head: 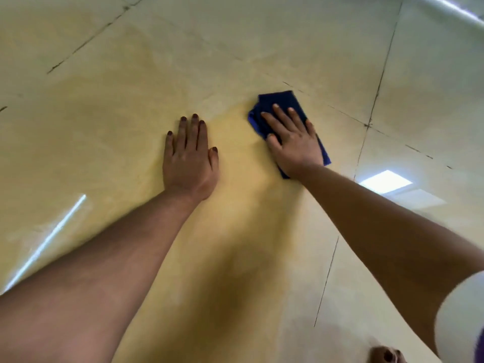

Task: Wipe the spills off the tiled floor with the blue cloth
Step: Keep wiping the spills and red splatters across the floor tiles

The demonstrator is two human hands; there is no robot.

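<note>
A folded blue cloth [277, 102] lies flat on the glossy beige tiled floor [235, 48], right of centre. My right hand [293, 140] presses down on it with the fingers spread, covering its near half. My left hand [190, 158] rests flat on the bare tile to the left of the cloth, fingers together and holding nothing. A faint pale streak [222, 103] crosses the tile between the two hands. No distinct puddle shows.
Dark grout lines [377, 93] run across the floor at the right and upper left. Ceiling lights reflect on the tiles at the right [386, 182] and lower left [47, 242]. My shadow falls on the floor between my forearms.
</note>
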